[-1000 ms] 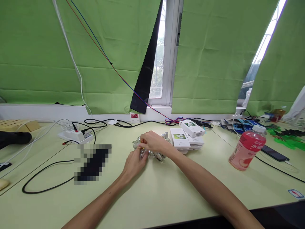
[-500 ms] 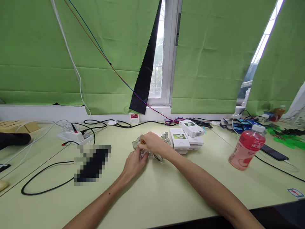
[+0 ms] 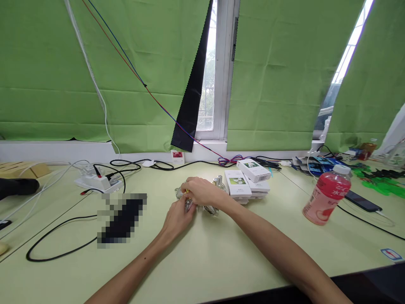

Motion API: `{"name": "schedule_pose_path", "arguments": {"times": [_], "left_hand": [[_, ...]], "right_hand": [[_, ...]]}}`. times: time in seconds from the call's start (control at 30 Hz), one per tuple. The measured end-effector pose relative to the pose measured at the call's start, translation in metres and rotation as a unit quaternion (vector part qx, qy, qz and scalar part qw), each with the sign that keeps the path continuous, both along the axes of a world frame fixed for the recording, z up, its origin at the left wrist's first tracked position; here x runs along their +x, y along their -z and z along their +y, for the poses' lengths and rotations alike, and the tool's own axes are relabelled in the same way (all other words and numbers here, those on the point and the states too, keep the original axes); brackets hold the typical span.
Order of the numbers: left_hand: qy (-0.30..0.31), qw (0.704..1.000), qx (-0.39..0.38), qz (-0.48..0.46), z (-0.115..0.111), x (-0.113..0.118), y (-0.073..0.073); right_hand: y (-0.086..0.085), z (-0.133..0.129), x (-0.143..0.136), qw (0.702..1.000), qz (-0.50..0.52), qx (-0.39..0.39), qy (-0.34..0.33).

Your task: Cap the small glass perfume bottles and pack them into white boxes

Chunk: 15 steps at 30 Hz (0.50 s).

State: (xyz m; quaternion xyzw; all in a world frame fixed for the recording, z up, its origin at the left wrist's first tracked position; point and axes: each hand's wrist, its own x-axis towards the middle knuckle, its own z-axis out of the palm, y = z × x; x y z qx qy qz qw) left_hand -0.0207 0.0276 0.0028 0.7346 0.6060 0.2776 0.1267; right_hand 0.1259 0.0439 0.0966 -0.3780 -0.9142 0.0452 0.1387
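In the middle of the table, both hands meet over a cluster of small clear glass bottles. My left hand (image 3: 179, 216) rests low with its fingers closed round the side of one glass bottle (image 3: 187, 206), mostly covered. From above, my right hand (image 3: 203, 192) has its bent fingers closed on the top of that bottle, where a bit of gold shows. More glass bottles with silver caps (image 3: 218, 180) stand just behind the right wrist. Another clear glass piece (image 3: 211, 210) lies beneath that wrist, and further glass (image 3: 180, 193) shows left of the fingers.
White boxes with flower pictures (image 3: 238, 185) are stacked right of the hands. A pink drink bottle (image 3: 327, 194) and a phone (image 3: 363, 201) lie farther right. On the left are a power strip (image 3: 100, 182), a blurred dark object (image 3: 123, 219) and a black cable (image 3: 57, 259).
The right fingers have shifted slightly over the bottle's top, and the gold part looks brighter. My left hand keeps its place. The whole view has moved a little.
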Motion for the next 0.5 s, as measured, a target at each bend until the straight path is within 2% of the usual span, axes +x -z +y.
{"name": "schedule_pose_path", "arguments": {"times": [0.23, 0.5], "left_hand": [[0.008, 1.0, 0.018, -0.01, 0.0022, -0.0004, 0.0034], [0.011, 1.0, 0.013, -0.024, -0.0012, -0.0006, -0.0001]], "right_hand": [[0.0026, 0.0014, -0.0009, 1.0, -0.006, 0.005, 0.018], [0.0041, 0.0024, -0.0018, 0.999, -0.006, 0.008, 0.039]]}}
